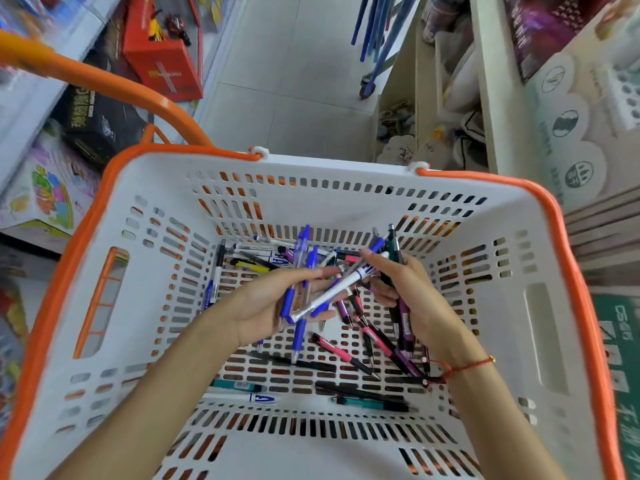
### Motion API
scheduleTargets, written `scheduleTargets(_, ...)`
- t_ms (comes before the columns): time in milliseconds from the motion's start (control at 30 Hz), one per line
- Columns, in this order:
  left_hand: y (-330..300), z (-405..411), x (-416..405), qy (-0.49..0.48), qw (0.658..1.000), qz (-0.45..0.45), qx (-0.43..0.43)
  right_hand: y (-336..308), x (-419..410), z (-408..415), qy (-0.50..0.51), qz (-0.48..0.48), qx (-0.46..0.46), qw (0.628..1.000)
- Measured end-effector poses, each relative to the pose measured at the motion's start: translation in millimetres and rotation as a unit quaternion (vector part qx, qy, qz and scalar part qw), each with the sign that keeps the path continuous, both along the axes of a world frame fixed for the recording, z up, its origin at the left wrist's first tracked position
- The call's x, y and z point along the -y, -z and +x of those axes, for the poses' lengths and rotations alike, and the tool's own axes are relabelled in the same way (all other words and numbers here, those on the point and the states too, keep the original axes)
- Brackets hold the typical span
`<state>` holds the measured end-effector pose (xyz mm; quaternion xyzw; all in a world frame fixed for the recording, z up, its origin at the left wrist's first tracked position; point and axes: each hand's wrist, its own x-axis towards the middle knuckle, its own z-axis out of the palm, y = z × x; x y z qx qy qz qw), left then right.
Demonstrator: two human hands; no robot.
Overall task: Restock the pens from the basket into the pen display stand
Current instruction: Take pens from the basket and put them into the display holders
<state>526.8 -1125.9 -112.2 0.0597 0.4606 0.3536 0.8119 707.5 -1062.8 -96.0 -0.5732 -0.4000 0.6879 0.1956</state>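
Pens (346,355) lying loose in basket (540,341), beneath both hands; left hand (266,306) cradling blue ones, right hand (412,299) gripping dark ones upright.

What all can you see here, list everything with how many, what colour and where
basket: one, white with orange rim and handle, fills the middle of the view
loose pens: many, too tangled to count; blue, pink, purple, black, teal, white; on the basket floor
blue pens: a few, blue and clear, in the left hand
dark pens: a few, black and purple, in the right hand
white pen: one, white with blue band, lying across both hands
red box: one, on the floor, upper left
black box: one, left of the basket
shelves: cream, upper right
bracelet: one, red string, right wrist
left hand: holds the blue pens
right hand: grips the dark pens
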Motion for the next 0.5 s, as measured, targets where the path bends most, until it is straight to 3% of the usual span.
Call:
scheduleTargets(267, 3.8, -13.1, -3.9, -0.152, 0.988, -0.026, 0.019, -6.6, 6.5, -5.0, 0.139, 0.173, -0.031, 0.975)
scheduleTargets(500, -2.8, -3.2, -7.9, -0.201, 0.977, 0.061, 0.034, -2.2, 22.0, -18.1, 0.034, 0.201, 0.002, 0.979)
